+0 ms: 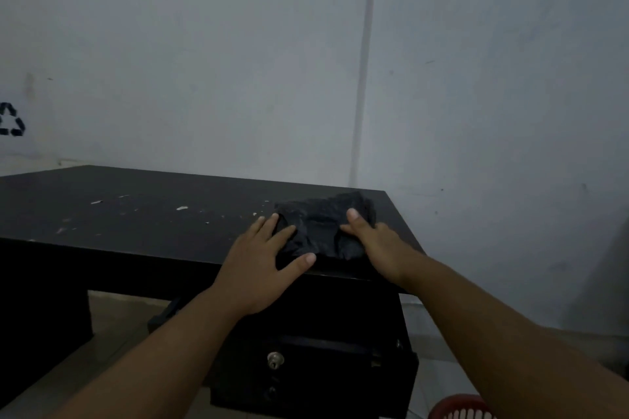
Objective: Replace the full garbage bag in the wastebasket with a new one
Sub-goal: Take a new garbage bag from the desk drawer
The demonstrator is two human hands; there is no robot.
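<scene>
View from a person's head, looking down at a black bench (pixel 136 211) against a pale grey wall (pixel 204 44). A folded, crumpled black bag (pixel 320 231) lies on the bench top near its right front corner, close to the front edge. Its long axis seems to run left to right, roughly along that front edge, with the far right end angled slightly toward the wall. The dim light and black-on-black surfaces make its outline hard to trace.

Both hands are on the bag. The left hand (pixel 258 258) lies flat on the bag's left end, fingers straight and spread wide, thumb pointing right along the near edge. The right hand (pixel 377 245) sits at the bag's right end with its thumb laid on top. Its fingers are hidden, so I cannot tell whether it grips the bag or only rests there.

Under the bench is a drawer (pixel 323 374) with a round metal lock (pixel 275 359). A red basket (pixel 459 408) shows at the bottom right. A black recycling mark (pixel 12 121) is on the wall at far left.
</scene>
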